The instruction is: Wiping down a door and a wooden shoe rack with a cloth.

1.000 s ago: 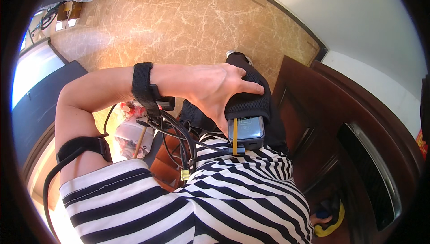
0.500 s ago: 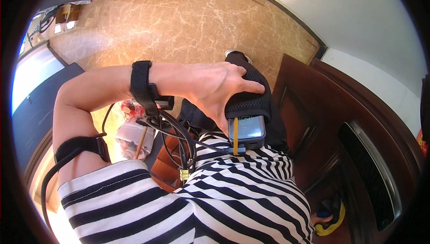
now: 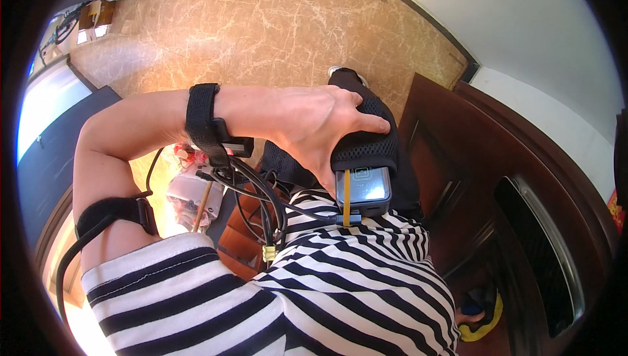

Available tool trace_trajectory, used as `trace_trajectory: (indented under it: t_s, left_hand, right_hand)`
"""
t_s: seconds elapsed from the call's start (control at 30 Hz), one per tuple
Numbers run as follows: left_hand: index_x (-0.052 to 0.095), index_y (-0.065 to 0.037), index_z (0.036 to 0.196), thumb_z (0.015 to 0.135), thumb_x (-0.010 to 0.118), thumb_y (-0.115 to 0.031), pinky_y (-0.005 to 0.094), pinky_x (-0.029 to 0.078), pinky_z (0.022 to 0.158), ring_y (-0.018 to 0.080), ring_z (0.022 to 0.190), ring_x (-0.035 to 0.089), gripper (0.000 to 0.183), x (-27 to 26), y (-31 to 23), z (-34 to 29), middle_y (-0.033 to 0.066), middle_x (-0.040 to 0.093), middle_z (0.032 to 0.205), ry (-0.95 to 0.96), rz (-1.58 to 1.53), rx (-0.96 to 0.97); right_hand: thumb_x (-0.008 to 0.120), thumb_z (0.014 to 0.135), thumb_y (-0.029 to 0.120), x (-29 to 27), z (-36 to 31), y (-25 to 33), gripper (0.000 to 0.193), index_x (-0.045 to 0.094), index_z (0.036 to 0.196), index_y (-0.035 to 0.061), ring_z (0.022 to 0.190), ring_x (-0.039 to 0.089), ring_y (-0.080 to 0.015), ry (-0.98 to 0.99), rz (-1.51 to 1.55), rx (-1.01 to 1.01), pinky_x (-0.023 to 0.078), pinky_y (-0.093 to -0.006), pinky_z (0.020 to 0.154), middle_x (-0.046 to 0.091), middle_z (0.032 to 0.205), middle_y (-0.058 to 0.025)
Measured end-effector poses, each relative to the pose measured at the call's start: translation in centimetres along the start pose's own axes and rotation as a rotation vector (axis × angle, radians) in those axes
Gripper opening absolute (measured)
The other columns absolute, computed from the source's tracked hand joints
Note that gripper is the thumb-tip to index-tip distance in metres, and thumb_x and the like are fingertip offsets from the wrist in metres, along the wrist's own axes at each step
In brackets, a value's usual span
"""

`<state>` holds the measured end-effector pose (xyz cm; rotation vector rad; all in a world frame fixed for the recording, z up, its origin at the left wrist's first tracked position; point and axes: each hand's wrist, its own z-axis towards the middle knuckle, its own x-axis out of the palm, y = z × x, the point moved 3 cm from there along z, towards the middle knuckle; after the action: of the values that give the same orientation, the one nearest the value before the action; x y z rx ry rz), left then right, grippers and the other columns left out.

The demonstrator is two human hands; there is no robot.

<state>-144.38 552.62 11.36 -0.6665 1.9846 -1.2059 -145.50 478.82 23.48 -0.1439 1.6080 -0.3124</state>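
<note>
My left hand (image 3: 320,124) reaches across my body and is closed around a black mesh pouch (image 3: 363,150) at my waist, index finger lying over its right side. From the pouch's near end sticks a dark, glossy power bank (image 3: 363,186) with a yellow band (image 3: 347,198) round it and a cable plug (image 3: 352,219) at its edge. At the lower right, beside my striped shirt, a bit of skin that seems to be my right hand (image 3: 470,318) shows next to something black, blue and yellow (image 3: 490,320). Its fingers are hidden.
Black cables (image 3: 261,199) hang from the wrist strap (image 3: 204,120). A dark wooden door (image 3: 451,160) with a long handle plate (image 3: 540,258) stands close on my right. Marble-patterned floor (image 3: 261,29) spreads ahead. A whitish bag-like thing (image 3: 193,196) lies low on the left.
The view has shifted slightly, and my left arm sits a little farther left in it. My left hand keeps its hold on the pouch.
</note>
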Motion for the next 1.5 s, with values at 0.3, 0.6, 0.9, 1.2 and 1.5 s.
trace_trajectory:
  t_s: [0.3, 0.6, 0.9, 1.2, 1.5]
  left_hand:
    - [0.042, -0.004, 0.123, 0.052, 0.084, -0.031, 0.0372, 0.045, 0.085, 0.0355, 0.098, 0.055, 0.087, -1.0, 2.5, 0.1, 0.0207, 0.054, 0.108, -0.101, -0.056, 0.085]
    - [0.032, -0.011, 0.137, 0.066, 0.076, -0.036, 0.0343, 0.039, 0.095, 0.0274, 0.119, 0.046, 0.087, -2.5, 2.0, 1.4, 0.0164, 0.048, 0.127, 0.47, 0.248, -0.179]
    - [0.031, -0.001, 0.133, 0.08, 0.065, -0.016, 0.0385, 0.037, 0.097, 0.0361, 0.116, 0.043, 0.065, -3.8, -23.1, 16.0, 0.0221, 0.042, 0.129, -0.077, 0.621, 0.81]
    - [0.018, -0.003, 0.14, 0.071, 0.075, -0.017, 0.039, 0.031, 0.101, 0.0291, 0.128, 0.031, 0.09, 7.2, -40.2, 20.0, 0.0178, 0.028, 0.139, -0.366, 0.118, 1.271]
    - [0.044, -0.002, 0.111, 0.065, 0.065, -0.007, 0.0408, 0.036, 0.088, 0.0339, 0.102, 0.042, 0.051, 8.7, -39.8, 26.0, 0.0183, 0.044, 0.11, -0.734, 0.25, 1.431]
  right_hand:
    - [0.066, 0.067, 0.003, 2.0, -2.8, -1.2, 0.075, 0.033, 0.135, 0.0104, 0.128, 0.033, -0.0262, -0.054, 0.04, 0.008, 0.025, -0.0356, 0.106, 0.039, 0.136, -0.0073]
    - [0.067, 0.067, 0.003, 4.2, -6.0, -1.5, 0.077, 0.032, 0.135, 0.0107, 0.128, 0.032, -0.0262, -0.088, 0.087, -0.002, 0.025, -0.0356, 0.106, 0.039, 0.136, -0.0071]
    - [0.073, 0.067, 0.012, -24.1, 1.4, 14.3, 0.075, 0.036, 0.133, 0.0164, 0.123, 0.034, -0.0372, -1.196, 0.111, 0.113, 0.027, -0.0478, 0.102, 0.032, 0.134, -0.0199]
    - [0.062, 0.078, 0.024, -6.3, 6.0, 22.8, 0.043, 0.053, 0.116, 0.0076, 0.106, 0.049, -0.0329, -0.701, 0.605, -0.093, 0.039, -0.0394, 0.091, 0.053, 0.118, -0.0149]
    - [0.058, 0.078, 0.02, -12.3, 8.2, 21.9, 0.038, 0.053, 0.113, 0.0047, 0.098, 0.054, -0.0323, -0.908, 0.698, -0.231, 0.043, -0.0398, 0.086, 0.058, 0.107, -0.0143]
